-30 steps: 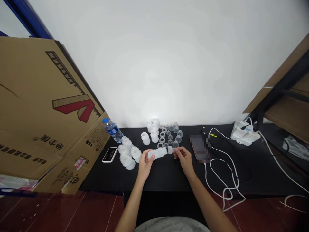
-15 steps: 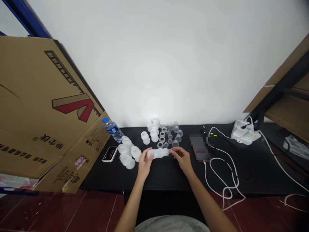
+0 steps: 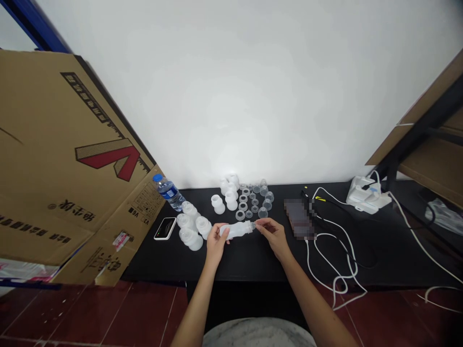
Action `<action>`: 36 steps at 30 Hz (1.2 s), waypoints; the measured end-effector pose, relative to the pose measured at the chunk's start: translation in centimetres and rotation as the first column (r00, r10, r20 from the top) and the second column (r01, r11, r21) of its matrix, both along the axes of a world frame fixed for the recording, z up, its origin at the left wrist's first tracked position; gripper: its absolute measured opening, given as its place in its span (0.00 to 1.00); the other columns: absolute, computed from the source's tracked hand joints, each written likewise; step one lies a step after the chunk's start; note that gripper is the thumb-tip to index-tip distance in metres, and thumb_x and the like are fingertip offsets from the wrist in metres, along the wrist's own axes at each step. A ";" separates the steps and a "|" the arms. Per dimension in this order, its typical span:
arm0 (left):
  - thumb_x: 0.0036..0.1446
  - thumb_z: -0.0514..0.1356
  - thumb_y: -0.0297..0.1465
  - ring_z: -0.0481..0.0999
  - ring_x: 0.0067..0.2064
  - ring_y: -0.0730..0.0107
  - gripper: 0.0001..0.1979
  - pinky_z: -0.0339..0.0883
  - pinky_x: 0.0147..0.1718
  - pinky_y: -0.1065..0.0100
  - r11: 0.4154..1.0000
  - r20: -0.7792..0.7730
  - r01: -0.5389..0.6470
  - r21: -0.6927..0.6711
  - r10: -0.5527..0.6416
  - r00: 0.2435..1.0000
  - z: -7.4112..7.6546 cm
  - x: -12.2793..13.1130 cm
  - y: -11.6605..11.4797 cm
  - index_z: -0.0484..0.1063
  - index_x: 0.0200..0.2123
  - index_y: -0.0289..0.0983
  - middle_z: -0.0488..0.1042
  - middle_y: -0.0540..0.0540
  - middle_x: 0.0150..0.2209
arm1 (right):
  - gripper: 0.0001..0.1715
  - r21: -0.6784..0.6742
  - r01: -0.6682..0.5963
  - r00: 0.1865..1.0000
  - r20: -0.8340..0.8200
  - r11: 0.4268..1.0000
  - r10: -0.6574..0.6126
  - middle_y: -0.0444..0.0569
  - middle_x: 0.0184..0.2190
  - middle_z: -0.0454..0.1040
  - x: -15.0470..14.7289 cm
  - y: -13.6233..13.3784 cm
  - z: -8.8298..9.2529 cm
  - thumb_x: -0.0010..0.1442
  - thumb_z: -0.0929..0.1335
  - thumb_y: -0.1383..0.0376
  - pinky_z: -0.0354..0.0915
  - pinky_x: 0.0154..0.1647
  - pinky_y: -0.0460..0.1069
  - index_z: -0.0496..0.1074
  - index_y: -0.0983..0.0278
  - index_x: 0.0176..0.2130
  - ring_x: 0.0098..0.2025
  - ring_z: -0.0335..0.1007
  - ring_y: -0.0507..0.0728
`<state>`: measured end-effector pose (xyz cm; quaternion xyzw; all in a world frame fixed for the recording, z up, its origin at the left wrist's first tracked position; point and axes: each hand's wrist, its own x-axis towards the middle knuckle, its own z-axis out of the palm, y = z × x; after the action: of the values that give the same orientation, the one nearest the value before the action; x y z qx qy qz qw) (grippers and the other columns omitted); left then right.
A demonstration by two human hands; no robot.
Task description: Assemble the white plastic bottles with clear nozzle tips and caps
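My left hand (image 3: 216,243) grips a translucent white plastic bottle (image 3: 237,230) by its base and holds it sideways just above the black table (image 3: 249,258). At the bottle's neck, my right hand (image 3: 273,235) pinches a small clear cap (image 3: 254,224) between thumb and fingers. Behind the bottle stand more white bottles (image 3: 229,195) and several small clear caps and rings (image 3: 255,200). Another cluster of white bottles (image 3: 191,229) lies to the left of my left hand.
A large cardboard box (image 3: 68,183) leans at the left with a water bottle (image 3: 168,192) beside it. A phone (image 3: 165,228) lies near the box. White cables (image 3: 334,258), a blurred dark object (image 3: 299,220) and a white charger (image 3: 366,196) lie at the right, by a shelf (image 3: 427,144).
My right hand has brought the small cap against the bottle's neck. The bottle and both hands sit slightly further from me than before.
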<state>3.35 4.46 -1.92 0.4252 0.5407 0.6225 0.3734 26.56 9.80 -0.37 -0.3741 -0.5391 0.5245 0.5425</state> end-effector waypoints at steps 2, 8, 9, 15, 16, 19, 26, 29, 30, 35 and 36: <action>0.58 0.71 0.51 0.77 0.29 0.68 0.23 0.75 0.26 0.68 1.000 -0.007 -0.011 0.016 0.011 1.000 0.2 0.1 -0.1 0.79 0.44 0.38 0.78 0.47 0.34 | 0.16 0.001 0.010 0.999 0.035 1.000 -0.010 0.51 0.39 0.85 0.0 0.1 -0.1 0.61 0.78 0.51 0.72 0.40 0.53 0.85 0.60 0.42 0.38 0.77 0.60; 0.57 0.72 0.50 0.80 0.39 0.60 0.24 0.79 0.29 0.65 1.000 0.010 -0.006 0.031 0.006 1.000 0.4 0.3 -0.3 0.80 0.46 0.39 0.78 0.44 0.40 | 0.20 0.012 0.039 0.994 0.105 0.999 -0.040 0.48 0.30 0.79 0.0 0.3 -0.7 0.62 0.77 0.47 0.67 0.31 0.50 0.83 0.61 0.37 0.30 0.70 0.57; 0.57 0.72 0.50 0.80 0.39 0.60 0.23 0.79 0.30 0.65 1.000 0.012 -0.004 0.029 0.004 1.000 0.3 0.3 -0.3 0.80 0.46 0.39 0.78 0.44 0.40 | 0.21 0.014 0.037 0.992 0.118 0.999 -0.039 0.47 0.29 0.78 0.0 0.3 -0.7 0.62 0.76 0.46 0.67 0.31 0.50 0.82 0.61 0.36 0.30 0.69 0.56; 0.57 0.72 0.51 0.81 0.44 0.56 0.24 0.80 0.35 0.61 1.000 0.000 0.012 0.017 -0.012 1.000 0.4 0.2 -0.4 0.79 0.48 0.40 0.80 0.42 0.44 | 0.27 0.032 0.032 0.983 0.178 0.999 -0.038 0.44 0.25 0.72 -0.1 0.2 -0.7 0.65 0.73 0.41 0.64 0.29 0.49 0.75 0.61 0.31 0.27 0.66 0.55; 0.57 0.72 0.51 0.81 0.46 0.55 0.25 0.80 0.38 0.60 1.000 -0.011 0.012 0.018 -0.012 1.000 0.5 0.2 -0.4 0.79 0.49 0.40 0.80 0.42 0.45 | 0.28 0.039 0.033 0.981 0.191 0.999 -0.040 0.43 0.24 0.70 -0.1 0.1 -0.8 0.66 0.72 0.41 0.63 0.30 0.49 0.73 0.60 0.30 0.27 0.66 0.55; 0.58 0.71 0.50 0.81 0.51 0.53 0.24 0.78 0.48 0.58 0.999 -0.060 -0.002 0.047 0.005 0.998 0.7 0.3 -0.5 0.80 0.49 0.40 0.81 0.41 0.48 | 0.28 0.065 0.022 0.973 0.228 0.998 -0.037 0.41 0.23 0.66 -0.2 0.0 -1.0 0.70 0.69 0.42 0.60 0.30 0.49 0.70 0.60 0.29 0.27 0.63 0.54; 0.59 0.71 0.49 0.81 0.51 0.54 0.22 0.75 0.51 0.58 0.996 -0.083 -0.004 0.086 0.011 0.996 0.8 0.4 -0.4 0.80 0.49 0.40 0.82 0.41 0.47 | 0.33 0.112 0.009 0.959 0.280 0.994 -0.040 0.41 0.22 0.63 -0.4 -0.3 -0.8 0.74 0.64 0.41 0.58 0.30 0.49 0.64 0.58 0.26 0.26 0.61 0.55; 0.59 0.71 0.49 0.81 0.51 0.53 0.22 0.77 0.49 0.58 0.998 -0.072 -0.008 0.063 0.012 0.997 0.8 0.4 -0.5 0.80 0.49 0.40 0.82 0.41 0.48 | 0.33 0.107 0.011 0.962 0.270 0.994 -0.039 0.42 0.22 0.64 -0.4 -0.4 -0.7 0.74 0.64 0.41 0.60 0.30 0.49 0.66 0.59 0.26 0.26 0.62 0.55; 0.59 0.71 0.49 0.81 0.51 0.53 0.23 0.77 0.48 0.59 0.999 -0.065 -0.005 0.053 0.008 0.998 0.8 0.4 -0.5 0.80 0.49 0.40 0.81 0.41 0.48 | 0.31 0.102 0.009 0.964 0.263 0.995 -0.036 0.42 0.22 0.65 -0.4 -0.4 -0.7 0.73 0.65 0.41 0.60 0.30 0.49 0.67 0.59 0.27 0.27 0.63 0.55; 0.59 0.71 0.49 0.81 0.52 0.54 0.22 0.77 0.51 0.58 0.999 -0.073 0.013 0.042 -0.010 0.997 0.9 0.4 -0.6 0.80 0.49 0.40 0.82 0.41 0.48 | 0.22 0.071 -0.039 0.971 0.237 0.997 0.021 0.46 0.33 0.78 -0.6 -0.6 -0.8 0.70 0.70 0.44 0.67 0.35 0.49 0.77 0.59 0.42 0.33 0.73 0.57; 0.60 0.71 0.49 0.81 0.52 0.54 0.22 0.76 0.51 0.58 0.999 -0.079 0.014 0.043 -0.010 0.997 0.9 0.5 -0.6 0.80 0.49 0.40 0.82 0.41 0.48 | 0.22 0.069 -0.054 0.972 0.230 0.996 0.037 0.47 0.36 0.79 -0.7 -0.6 -0.8 0.69 0.70 0.44 0.68 0.36 0.50 0.78 0.59 0.45 0.34 0.74 0.58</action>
<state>3.80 3.84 -0.98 0.4607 0.5388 0.6145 0.3462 25.90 9.21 -1.18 -0.3990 -0.6256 0.4699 0.4782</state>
